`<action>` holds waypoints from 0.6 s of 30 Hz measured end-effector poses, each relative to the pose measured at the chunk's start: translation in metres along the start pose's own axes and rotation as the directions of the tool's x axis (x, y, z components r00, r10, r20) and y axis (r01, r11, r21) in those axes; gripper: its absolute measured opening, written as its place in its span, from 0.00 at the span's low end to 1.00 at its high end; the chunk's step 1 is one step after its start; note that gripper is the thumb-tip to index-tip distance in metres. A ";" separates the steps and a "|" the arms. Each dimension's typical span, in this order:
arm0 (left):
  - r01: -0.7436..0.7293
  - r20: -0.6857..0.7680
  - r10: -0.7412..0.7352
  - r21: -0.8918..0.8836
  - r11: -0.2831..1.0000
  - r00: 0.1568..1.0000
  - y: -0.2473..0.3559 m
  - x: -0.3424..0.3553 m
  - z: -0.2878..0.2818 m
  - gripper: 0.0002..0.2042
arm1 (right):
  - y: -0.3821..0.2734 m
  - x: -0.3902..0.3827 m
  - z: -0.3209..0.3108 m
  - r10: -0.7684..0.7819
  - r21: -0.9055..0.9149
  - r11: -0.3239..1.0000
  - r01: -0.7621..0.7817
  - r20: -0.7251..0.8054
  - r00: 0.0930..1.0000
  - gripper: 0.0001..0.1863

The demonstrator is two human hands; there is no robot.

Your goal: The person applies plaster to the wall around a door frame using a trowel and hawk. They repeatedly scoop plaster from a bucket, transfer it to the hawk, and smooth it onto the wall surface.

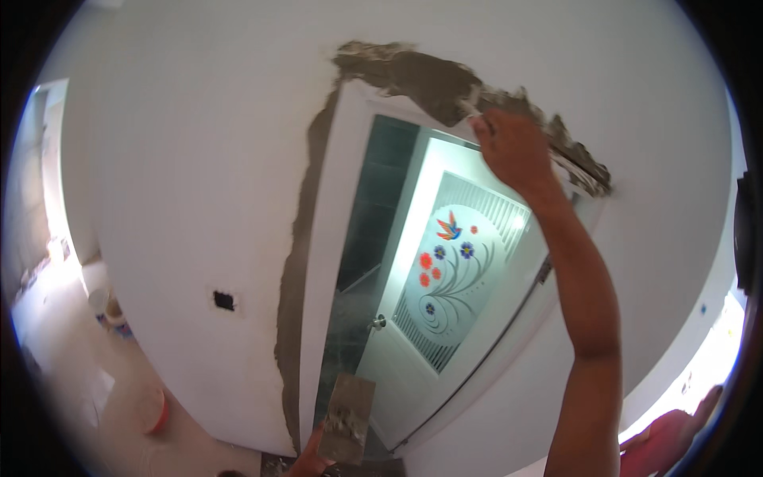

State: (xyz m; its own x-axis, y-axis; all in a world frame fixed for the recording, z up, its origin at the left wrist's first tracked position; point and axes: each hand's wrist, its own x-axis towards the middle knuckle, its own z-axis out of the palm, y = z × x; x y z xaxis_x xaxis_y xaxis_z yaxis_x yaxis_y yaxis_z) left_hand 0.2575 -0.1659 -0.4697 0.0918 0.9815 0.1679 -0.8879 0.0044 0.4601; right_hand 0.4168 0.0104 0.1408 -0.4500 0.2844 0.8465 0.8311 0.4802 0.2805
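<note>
My right hand point(513, 147) is raised to the top of the white door frame point(318, 262), closed around a small trowel point(469, 106). Its pale neck shows by my fingers; the blade is hard to tell from the wet mortar point(429, 79). This grey-brown mortar lies in a ragged band above the frame and in a narrower strip down its left side. Low in the view, my left hand point(314, 459) grips the edge of a flat rectangular board point(347, 417) smeared with mortar. Most of that hand is cut off or hidden.
Inside the frame, a white door point(389, 358) with a flowered glass panel stands ajar. An open socket hole point(223, 300) is in the white wall. Buckets point(111, 306) and a red-rimmed round container point(155, 413) stand on the left floor. A pink garment point(660, 445) shows lower right.
</note>
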 end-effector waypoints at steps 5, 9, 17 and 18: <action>0.031 -0.123 -0.032 -0.006 0.999 0.992 0.012 0.010 0.010 0.22 | 0.045 -0.038 0.002 0.290 0.011 0.957 -0.291 -0.123 0.949 0.19; 0.054 -0.139 -0.055 -0.007 0.998 0.989 0.012 0.019 0.012 0.22 | 0.110 -0.069 0.013 0.391 -0.077 0.908 -0.413 -0.201 0.898 0.19; 0.065 -0.173 -0.061 0.019 0.998 0.983 0.007 0.024 0.018 0.22 | 0.196 -0.077 -0.006 0.143 -0.137 0.969 -0.204 -0.359 0.922 0.16; 0.066 -0.176 -0.061 0.020 0.998 0.983 0.007 0.026 0.019 0.22 | 0.202 -0.073 -0.010 0.104 -0.132 0.978 -0.161 -0.357 0.928 0.16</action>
State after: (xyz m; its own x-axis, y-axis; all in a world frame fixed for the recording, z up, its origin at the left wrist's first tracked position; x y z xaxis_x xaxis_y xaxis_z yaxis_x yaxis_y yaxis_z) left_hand 0.2624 -0.1443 -0.4456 0.0652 0.9977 -0.0161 -0.8706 0.0648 0.4877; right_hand 0.6209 0.0785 0.1401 -0.2143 0.0180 0.9766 0.9284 0.3145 0.1979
